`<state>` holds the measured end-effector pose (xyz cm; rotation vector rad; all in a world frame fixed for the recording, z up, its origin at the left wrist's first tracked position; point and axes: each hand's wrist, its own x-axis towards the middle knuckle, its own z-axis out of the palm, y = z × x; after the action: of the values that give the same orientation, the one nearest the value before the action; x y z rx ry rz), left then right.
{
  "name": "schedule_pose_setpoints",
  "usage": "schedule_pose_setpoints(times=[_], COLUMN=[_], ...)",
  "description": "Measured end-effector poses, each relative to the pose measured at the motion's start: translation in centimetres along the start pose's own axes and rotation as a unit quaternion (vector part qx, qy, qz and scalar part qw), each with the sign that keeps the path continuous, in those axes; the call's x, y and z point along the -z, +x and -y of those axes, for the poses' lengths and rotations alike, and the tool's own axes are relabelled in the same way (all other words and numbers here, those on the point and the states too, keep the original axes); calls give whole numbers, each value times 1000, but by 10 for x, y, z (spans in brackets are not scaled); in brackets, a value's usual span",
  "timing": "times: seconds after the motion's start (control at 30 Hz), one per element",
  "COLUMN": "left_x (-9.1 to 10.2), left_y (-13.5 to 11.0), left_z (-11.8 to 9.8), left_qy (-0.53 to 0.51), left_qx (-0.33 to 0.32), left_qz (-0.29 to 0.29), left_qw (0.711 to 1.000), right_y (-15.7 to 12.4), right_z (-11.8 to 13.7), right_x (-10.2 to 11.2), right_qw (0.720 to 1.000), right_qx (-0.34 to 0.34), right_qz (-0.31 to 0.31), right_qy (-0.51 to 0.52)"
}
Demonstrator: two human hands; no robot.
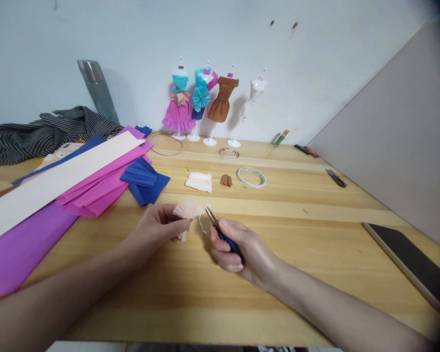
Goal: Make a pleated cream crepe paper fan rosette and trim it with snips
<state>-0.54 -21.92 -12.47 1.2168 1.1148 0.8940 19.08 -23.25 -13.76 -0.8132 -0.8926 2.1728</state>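
Note:
My left hand (165, 223) pinches a pale peach crepe paper fan (188, 210), its pleats spread upward from the fingertips. A thin strip of the same paper dangles at the fan's right side. In my right hand (238, 244) are small blue-handled scissors (225, 238), gripped in the palm with the metal tips pointing up and left. A tiny pale scrap shows near those tips, just right of the fan. Beyond the hands lie a pale crepe paper piece (199, 182), a small brown paper piece (226, 180) and a roll of tape (251, 177).
Crepe paper sheets (106, 181) and folded blue paper (145, 181) cover the left side. Small dress forms, three wearing paper dresses (223, 100), stand by the wall. A tablet-like dark slab (407, 261) and a cutter (336, 178) lie right. A bottle (99, 90) stands back left.

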Motion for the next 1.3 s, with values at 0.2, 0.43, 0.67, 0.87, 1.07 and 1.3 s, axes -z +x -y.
schedule_pose_setpoints(times=[0.2,0.43,0.67,0.87,1.07,1.3], left_x=[-1,2,1,0,-4,-8], left_y=[-2,-3,-1,-1,-3,-5], left_z=[-1,-1,5,6,2,8], left_qy=[-24,-110,-154,-137,-57,48], left_qx=[13,6,59,57,37,33], left_qz=[12,58,129,75,79,109], left_qw=[1000,992,978,986,995,992], right_y=[-4,-4,-4,-5,-6,-2], right_z=[12,18,13,15,25,23], right_x=[1,11,9,11,7,1], right_qw=[859,613,552,518,666,876], right_qx=[211,181,219,229,255,215], right_qz=[-141,-181,-172,-188,-196,-114], right_qy=[-444,-748,-786,-802,-673,-416])
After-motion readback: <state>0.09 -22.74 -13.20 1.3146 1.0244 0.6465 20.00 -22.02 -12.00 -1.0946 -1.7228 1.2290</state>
